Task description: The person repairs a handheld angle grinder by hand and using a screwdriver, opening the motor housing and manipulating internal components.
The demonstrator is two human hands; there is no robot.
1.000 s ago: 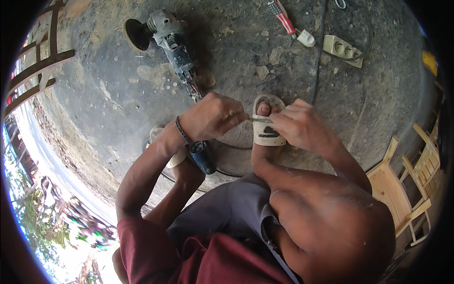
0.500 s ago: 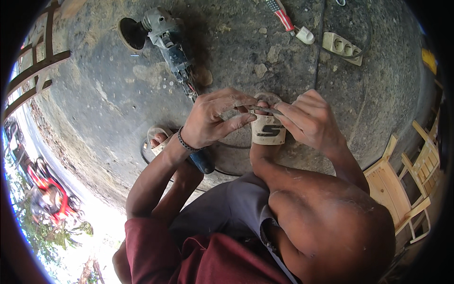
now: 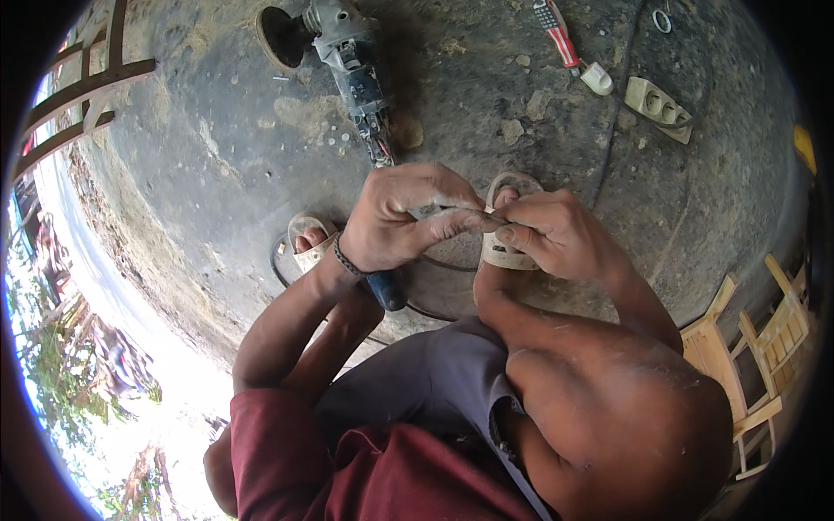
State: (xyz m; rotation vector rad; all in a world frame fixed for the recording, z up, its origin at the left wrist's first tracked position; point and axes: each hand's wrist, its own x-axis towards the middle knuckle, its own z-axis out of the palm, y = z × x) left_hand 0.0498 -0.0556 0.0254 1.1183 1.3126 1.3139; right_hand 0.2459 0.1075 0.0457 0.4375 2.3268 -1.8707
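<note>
My left hand (image 3: pixel 408 217) and my right hand (image 3: pixel 569 233) meet above my sandalled foot, fingertips almost touching. Each is closed in a pinch on a thin dark strip (image 3: pixel 493 219), mostly covered by the fingers; its exact kind cannot be made out. Beyond my left hand lies an angle grinder (image 3: pixel 354 82) with a round disc (image 3: pixel 282 39) and bare wires showing at its rear. A blue handle part (image 3: pixel 385 292) sticks out below my left wrist; my hand hides whether it joins the grinder.
At the far right, a white plug (image 3: pixel 597 79) lies by a tool with a red patterned handle (image 3: pixel 560 36). Near them are a power strip (image 3: pixel 658 108), a black cable (image 3: pixel 611 143) and a metal ring (image 3: pixel 662 22). Wooden chairs (image 3: pixel 717 358) stand at right, a dark wooden frame (image 3: pixel 91 94) at left.
My hands have drawn closer together, and less of the strip shows between them. The whole view has shifted, so the grinder and the plug appear further right and higher.
</note>
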